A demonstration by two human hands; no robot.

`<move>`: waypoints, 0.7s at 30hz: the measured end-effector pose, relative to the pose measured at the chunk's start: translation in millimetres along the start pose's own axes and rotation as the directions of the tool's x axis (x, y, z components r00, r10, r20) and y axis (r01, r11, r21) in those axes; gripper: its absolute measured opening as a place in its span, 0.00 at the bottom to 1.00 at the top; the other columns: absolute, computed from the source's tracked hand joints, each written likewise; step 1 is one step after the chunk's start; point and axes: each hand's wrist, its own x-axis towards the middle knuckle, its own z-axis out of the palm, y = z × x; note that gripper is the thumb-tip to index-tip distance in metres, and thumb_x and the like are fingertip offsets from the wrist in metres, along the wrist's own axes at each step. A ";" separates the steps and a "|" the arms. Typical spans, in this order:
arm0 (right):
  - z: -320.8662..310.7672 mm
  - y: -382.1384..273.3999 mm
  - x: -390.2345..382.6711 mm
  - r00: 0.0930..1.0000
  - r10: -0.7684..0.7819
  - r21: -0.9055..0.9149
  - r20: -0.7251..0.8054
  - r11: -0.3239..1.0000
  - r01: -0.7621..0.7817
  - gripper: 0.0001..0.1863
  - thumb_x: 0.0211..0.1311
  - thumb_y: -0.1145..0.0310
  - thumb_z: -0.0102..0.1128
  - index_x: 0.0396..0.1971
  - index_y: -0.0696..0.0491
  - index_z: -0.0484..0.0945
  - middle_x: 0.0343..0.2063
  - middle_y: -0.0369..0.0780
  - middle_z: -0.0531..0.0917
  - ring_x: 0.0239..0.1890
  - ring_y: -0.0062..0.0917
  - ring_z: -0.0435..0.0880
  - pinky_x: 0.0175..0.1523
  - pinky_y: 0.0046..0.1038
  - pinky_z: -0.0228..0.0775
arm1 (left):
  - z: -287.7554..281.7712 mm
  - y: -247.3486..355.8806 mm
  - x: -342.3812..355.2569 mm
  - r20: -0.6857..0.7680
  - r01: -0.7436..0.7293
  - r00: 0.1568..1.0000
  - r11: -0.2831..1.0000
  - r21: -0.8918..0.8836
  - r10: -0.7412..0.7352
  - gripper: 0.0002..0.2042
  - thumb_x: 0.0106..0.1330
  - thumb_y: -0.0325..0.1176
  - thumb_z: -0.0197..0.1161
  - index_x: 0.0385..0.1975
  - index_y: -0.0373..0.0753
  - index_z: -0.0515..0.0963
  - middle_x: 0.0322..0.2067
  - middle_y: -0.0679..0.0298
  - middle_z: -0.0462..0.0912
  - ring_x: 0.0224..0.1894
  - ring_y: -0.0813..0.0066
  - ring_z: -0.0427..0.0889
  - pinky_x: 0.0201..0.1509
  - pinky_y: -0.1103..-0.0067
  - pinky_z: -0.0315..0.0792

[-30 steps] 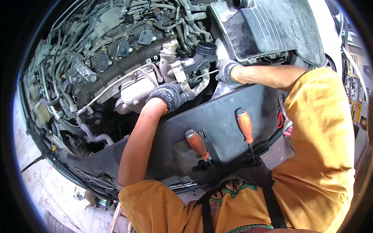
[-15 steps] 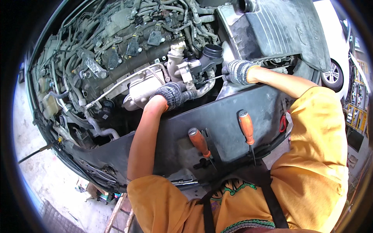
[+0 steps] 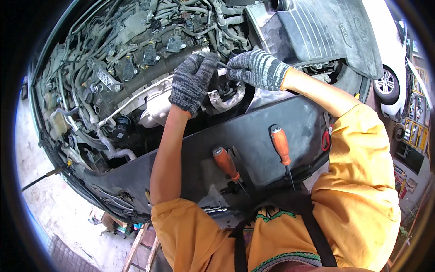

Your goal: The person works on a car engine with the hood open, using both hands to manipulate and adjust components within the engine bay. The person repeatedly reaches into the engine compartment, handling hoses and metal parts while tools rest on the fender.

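Note:
Both my hands wear grey-and-white knitted gloves and meet over the front of an opened car engine. My left hand [image 3: 194, 81] curls closed over a metal fitting beside the silver heat shield [image 3: 157, 105]; what its fingers grip is hidden. My right hand [image 3: 259, 70] is closed, fingertips pinched beside a black round duct opening [image 3: 236, 52]. A slim metal rod [image 3: 222, 65] shows as a short sliver between the two hands. Below them sit a dark valve housing [image 3: 220, 82] and a curved silver pipe [image 3: 234, 96].
Two orange-handled screwdrivers, one nearer the middle [image 3: 226, 164] and one to its right [image 3: 281, 146], stand against the dark front panel [image 3: 199, 149]. A large black air-filter box [image 3: 312, 36] lies at the far right. Red-handled tool [image 3: 326, 141] hangs near my right sleeve.
My left hand has risen from beside the heat shield onto the metal fitting. My right hand has moved left and up, from beside the pipe to the duct opening. The view has shifted slightly.

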 end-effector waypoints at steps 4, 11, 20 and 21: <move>-3.8 -5.1 9.6 0.996 0.004 -0.050 -0.086 0.999 -0.008 0.19 0.59 0.55 0.57 0.42 0.54 0.80 0.35 0.48 0.82 0.40 0.42 0.81 0.46 0.36 0.72 | 9.5 2.8 3.8 0.117 0.166 0.981 0.981 -0.103 -0.153 0.10 0.67 0.32 0.56 0.40 0.34 0.79 0.34 0.57 0.83 0.36 0.67 0.82 0.43 0.75 0.74; 25.8 -4.2 4.4 0.990 0.141 -0.007 -0.004 0.990 -0.141 0.14 0.57 0.61 0.62 0.39 0.55 0.80 0.29 0.47 0.83 0.33 0.38 0.82 0.41 0.33 0.73 | -7.9 -6.4 3.6 0.034 0.113 0.993 0.990 -0.082 -0.111 0.10 0.67 0.34 0.59 0.40 0.36 0.80 0.30 0.64 0.82 0.31 0.79 0.78 0.38 0.79 0.75; 58.5 14.6 2.2 0.984 0.175 -0.025 0.013 0.984 -0.175 0.14 0.59 0.60 0.55 0.34 0.57 0.79 0.28 0.50 0.81 0.35 0.44 0.80 0.42 0.39 0.72 | -20.1 -30.6 9.0 -0.061 0.243 0.970 0.956 0.164 -0.236 0.13 0.65 0.39 0.60 0.40 0.37 0.80 0.29 0.59 0.83 0.29 0.75 0.81 0.35 0.78 0.74; 59.6 14.4 1.6 0.984 0.179 -0.014 0.006 0.984 -0.179 0.14 0.59 0.60 0.55 0.34 0.57 0.78 0.28 0.50 0.81 0.35 0.44 0.80 0.42 0.39 0.72 | -20.4 -29.2 9.0 -0.055 0.206 0.979 0.949 0.239 -0.198 0.13 0.65 0.40 0.59 0.40 0.36 0.80 0.31 0.57 0.84 0.31 0.70 0.83 0.37 0.76 0.75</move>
